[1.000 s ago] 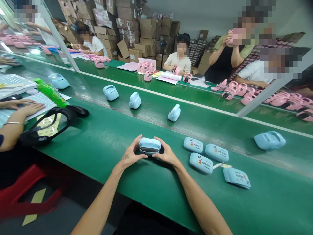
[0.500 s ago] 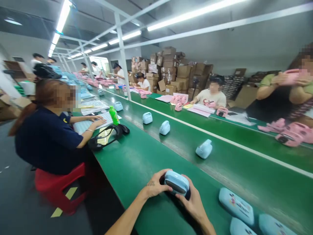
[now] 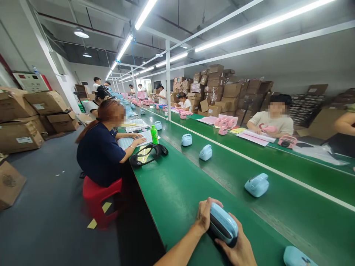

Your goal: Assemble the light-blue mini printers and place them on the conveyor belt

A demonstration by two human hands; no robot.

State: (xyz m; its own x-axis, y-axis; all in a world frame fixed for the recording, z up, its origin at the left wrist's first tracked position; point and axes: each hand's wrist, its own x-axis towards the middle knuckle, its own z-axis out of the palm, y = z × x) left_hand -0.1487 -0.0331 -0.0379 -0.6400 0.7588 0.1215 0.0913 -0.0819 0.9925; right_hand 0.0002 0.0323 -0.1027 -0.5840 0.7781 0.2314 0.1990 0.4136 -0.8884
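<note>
Head: blue case (image 3: 223,223) between left hand (image 3: 204,217), right hand (image 3: 240,252)

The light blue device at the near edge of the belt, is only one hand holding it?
No, the left hand and the right hand both grip the light blue device, one on each side.

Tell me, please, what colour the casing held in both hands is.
The casing is light blue with a dark panel; head view shows it.
</note>
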